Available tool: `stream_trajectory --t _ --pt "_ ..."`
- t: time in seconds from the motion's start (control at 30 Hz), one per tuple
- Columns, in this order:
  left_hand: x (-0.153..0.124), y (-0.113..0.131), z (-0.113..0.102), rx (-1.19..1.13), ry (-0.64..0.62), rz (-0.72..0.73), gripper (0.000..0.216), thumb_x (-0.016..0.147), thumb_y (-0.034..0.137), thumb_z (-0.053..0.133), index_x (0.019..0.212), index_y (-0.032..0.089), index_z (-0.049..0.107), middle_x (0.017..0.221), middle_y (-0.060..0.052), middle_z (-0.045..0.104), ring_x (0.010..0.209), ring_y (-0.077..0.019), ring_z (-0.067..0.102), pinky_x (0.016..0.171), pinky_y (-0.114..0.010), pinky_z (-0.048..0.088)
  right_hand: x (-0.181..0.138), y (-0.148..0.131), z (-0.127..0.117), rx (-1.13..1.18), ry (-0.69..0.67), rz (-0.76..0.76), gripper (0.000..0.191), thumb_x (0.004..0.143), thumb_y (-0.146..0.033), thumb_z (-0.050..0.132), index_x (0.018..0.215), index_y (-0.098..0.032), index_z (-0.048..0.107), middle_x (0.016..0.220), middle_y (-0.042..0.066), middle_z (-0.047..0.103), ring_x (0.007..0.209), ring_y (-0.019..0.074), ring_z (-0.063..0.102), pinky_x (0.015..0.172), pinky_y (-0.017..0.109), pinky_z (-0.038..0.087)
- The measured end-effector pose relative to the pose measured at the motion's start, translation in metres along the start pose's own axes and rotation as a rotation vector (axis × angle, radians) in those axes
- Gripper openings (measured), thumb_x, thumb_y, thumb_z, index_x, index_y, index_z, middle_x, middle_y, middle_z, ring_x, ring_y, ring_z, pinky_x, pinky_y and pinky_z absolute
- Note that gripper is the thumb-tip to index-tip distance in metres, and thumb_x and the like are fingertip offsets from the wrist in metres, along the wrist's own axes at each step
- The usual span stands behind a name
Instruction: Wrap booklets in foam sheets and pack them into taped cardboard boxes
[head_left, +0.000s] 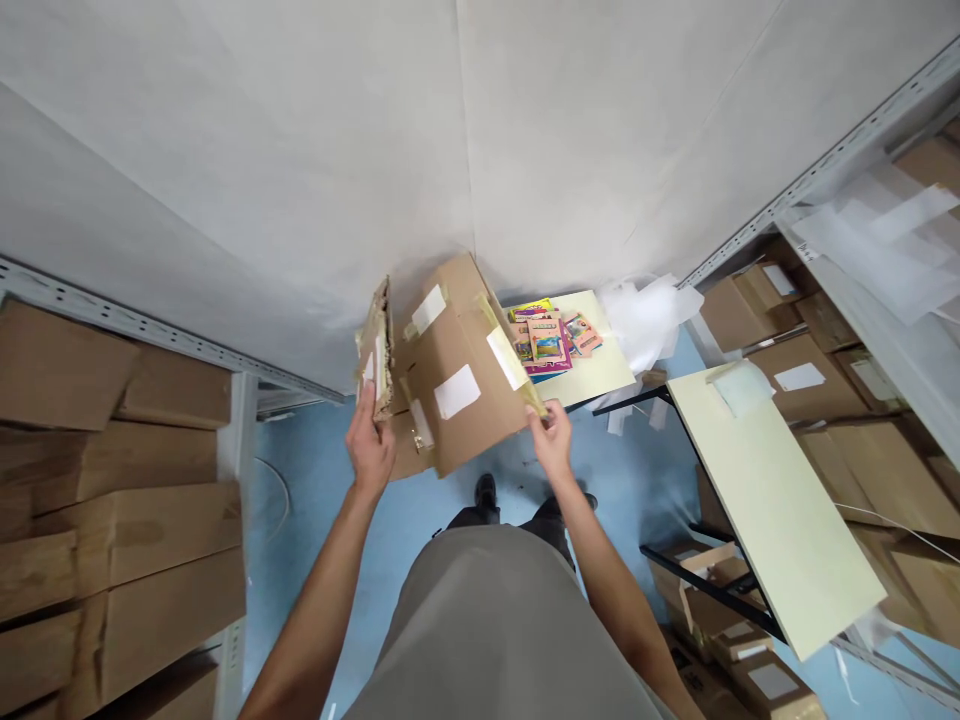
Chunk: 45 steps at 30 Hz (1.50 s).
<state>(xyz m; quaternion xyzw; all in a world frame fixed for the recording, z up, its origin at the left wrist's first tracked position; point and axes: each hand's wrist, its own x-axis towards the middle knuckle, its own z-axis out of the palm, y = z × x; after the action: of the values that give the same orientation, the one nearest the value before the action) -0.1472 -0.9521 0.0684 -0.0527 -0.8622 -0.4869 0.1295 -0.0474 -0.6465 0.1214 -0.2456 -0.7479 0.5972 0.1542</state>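
A brown cardboard box (469, 430), with white labels and strips of tape on it, is held up in front of my body. My right hand (553, 437) pinches its lower right corner. On the left, my left hand (369, 437) is closed on a ragged-edged piece of cardboard (373, 350) with a white label. Whether that piece is joined to the box I cannot tell. Behind the box, on a pale table (604, 372), lies a pile of colourful booklets (547, 340), partly hidden by the box.
Stacked cartons (165, 590) fill a shelf at the left. More cartons (862, 440) stand on a rack at the right. A second pale table (772, 500) bears a light blue pad (742, 388). White plastic wrapping (645, 320) hangs beside the first table. A grey wall rises ahead.
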Motion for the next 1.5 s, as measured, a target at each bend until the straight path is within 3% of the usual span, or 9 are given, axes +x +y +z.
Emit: stream_trajectory --t 0.2,0.33,0.43,0.53,0.67,0.8,0.97,1.2,1.5 --pt "-0.012 -0.014 0.047 0.042 -0.348 0.005 0.095 0.080 0.013 0.058 0.173 0.028 0.046 0.175 -0.006 0.050 0.169 -0.0288 0.037 0.141 -0.052 0.029 -0.022 -0.072 -0.146 -0.030 0.347 -0.178 0.042 0.091 -0.062 0.083 0.094 -0.023 0.066 0.083 0.000 0.068 0.075 0.0180 0.060 0.072 0.031 0.050" --pt "-0.025 -0.026 0.092 0.079 -0.581 -0.050 0.078 0.078 0.023 0.070 0.155 0.025 0.063 0.163 -0.016 0.062 0.165 -0.0418 0.041 0.136 -0.066 0.031 -0.050 -0.083 -0.233 -0.026 0.671 -0.257 0.045 0.086 -0.060 0.090 0.094 -0.021 0.070 0.091 0.003 0.074 0.084 0.0191 0.067 0.080 0.032 0.053" --pt "-0.023 -0.005 0.133 0.052 -0.680 -0.057 0.078 0.077 0.037 0.081 0.151 0.020 0.063 0.158 -0.021 0.065 0.160 -0.0498 0.046 0.131 -0.070 0.037 -0.070 -0.077 -0.277 0.026 0.854 -0.248 0.047 0.087 -0.062 0.089 0.098 -0.021 0.070 0.091 0.002 0.073 0.079 0.0173 0.065 0.077 0.031 0.052" --pt "-0.006 0.056 0.180 -0.064 -0.689 -0.017 0.088 0.085 0.049 0.079 0.163 0.019 0.052 0.168 -0.021 0.056 0.163 -0.0424 0.045 0.134 -0.061 0.037 -0.088 -0.064 -0.310 0.055 0.988 -0.219 0.050 0.086 -0.066 0.087 0.100 -0.022 0.069 0.093 0.002 0.073 0.079 0.0173 0.065 0.077 0.031 0.052" --pt "0.021 0.171 0.249 -0.478 -0.857 -0.006 0.089 0.091 0.047 0.069 0.173 0.027 0.041 0.172 -0.017 0.052 0.163 -0.0354 0.047 0.129 -0.054 0.046 -0.112 -0.039 -0.355 0.057 1.074 -0.126 0.050 0.087 -0.066 0.086 0.099 -0.021 0.071 0.094 0.003 0.075 0.079 0.0174 0.067 0.076 0.029 0.051" --pt "0.023 0.275 0.311 -0.615 -1.017 -0.009 0.081 0.084 0.043 0.078 0.161 0.028 0.059 0.156 -0.014 0.068 0.150 -0.0333 0.062 0.124 -0.048 0.053 -0.136 -0.009 -0.408 0.188 1.185 -0.128 0.046 0.086 -0.062 0.087 0.101 -0.021 0.072 0.096 0.003 0.077 0.084 0.0177 0.071 0.080 0.029 0.054" --pt "-0.007 0.373 0.380 -0.676 -1.147 0.020 0.062 0.081 0.056 0.089 0.129 0.020 0.075 0.125 -0.012 0.083 0.124 -0.0314 0.077 0.115 -0.047 0.059 -0.160 0.024 -0.477 0.285 1.308 -0.121 0.041 0.087 -0.058 0.087 0.101 -0.022 0.072 0.098 0.003 0.078 0.089 0.0185 0.073 0.082 0.030 0.056" --pt "-0.079 0.464 0.485 -0.682 -1.204 0.042 0.075 0.077 0.066 0.092 0.131 0.019 0.072 0.116 -0.011 0.084 0.119 -0.0294 0.078 0.114 -0.045 0.058 -0.172 0.060 -0.576 0.176 1.274 0.085 0.047 0.083 -0.057 0.089 0.108 -0.021 0.072 0.104 0.008 0.081 0.099 0.0258 0.076 0.090 0.039 0.060" --pt "-0.137 0.519 0.583 -0.748 -1.258 -0.172 0.045 0.069 0.042 0.094 0.106 0.023 0.077 0.104 -0.005 0.084 0.114 -0.0272 0.076 0.106 -0.039 0.056 -0.166 0.101 -0.671 0.063 1.246 0.218 0.037 0.088 -0.053 0.085 0.106 -0.023 0.072 0.106 0.007 0.080 0.109 0.0297 0.075 0.101 0.047 0.061"
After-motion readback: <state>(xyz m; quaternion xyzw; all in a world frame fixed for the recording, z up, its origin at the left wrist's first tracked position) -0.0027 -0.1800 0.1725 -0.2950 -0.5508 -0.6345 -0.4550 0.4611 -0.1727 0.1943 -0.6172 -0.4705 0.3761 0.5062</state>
